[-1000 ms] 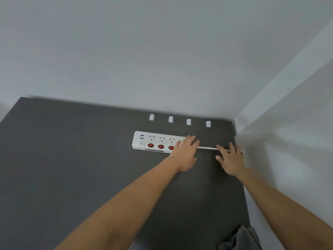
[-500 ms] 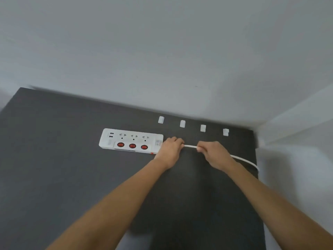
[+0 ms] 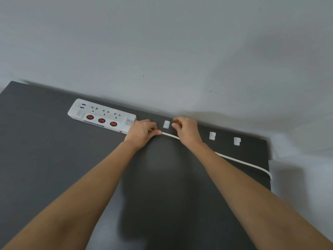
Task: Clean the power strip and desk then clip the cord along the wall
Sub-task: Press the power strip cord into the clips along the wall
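My left hand [image 3: 142,133] pinches the cord [image 3: 241,162] beside the strip [image 3: 101,115]; my right hand [image 3: 186,131] is curled over it just past the first clip [image 3: 166,124]. I should keep the span taut, line it up with the slot, then press in. Two clips wait further right along the wall [image 3: 162,51].

1. Soft, even, rather dim light; no glare on the grey wall [image 3: 162,42].
2. Broad diffuse shadow pooled on the dark desk [image 3: 45,159] between the forearms.
3. Slight motion blur throughout; wide-angle stretching toward the edges.
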Tool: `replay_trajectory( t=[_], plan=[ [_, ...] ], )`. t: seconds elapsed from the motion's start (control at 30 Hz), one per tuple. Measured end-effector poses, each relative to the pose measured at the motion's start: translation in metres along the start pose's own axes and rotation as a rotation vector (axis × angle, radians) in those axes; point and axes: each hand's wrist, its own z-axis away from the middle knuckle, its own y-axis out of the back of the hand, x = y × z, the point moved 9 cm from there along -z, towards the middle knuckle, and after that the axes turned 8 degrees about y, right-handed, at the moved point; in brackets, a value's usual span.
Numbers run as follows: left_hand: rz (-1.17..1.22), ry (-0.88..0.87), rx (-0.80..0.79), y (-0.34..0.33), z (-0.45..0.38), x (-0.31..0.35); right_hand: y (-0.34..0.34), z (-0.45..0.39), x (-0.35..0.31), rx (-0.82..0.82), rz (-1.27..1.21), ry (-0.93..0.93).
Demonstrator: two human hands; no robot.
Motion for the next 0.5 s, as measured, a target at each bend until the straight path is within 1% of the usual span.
replay_trajectory(
  t=[0.17, 0.3, 0.5],
  plan=[
    [0.095, 0.041, 0.078, 0.011, -0.013, -0.018, -0.017, -0.021, -0.016, -0.15, 0.089, 0.102],
    [0.121, 0.061, 0.145, 0.014, -0.021, -0.02, -0.02, -0.026, -0.021, -0.214, 0.142, 0.143],
    [0.126, 0.042, 0.19, 0.012, -0.023, -0.02, -0.033, -0.029, -0.026, -0.287, 0.385, 0.225]
  ],
)
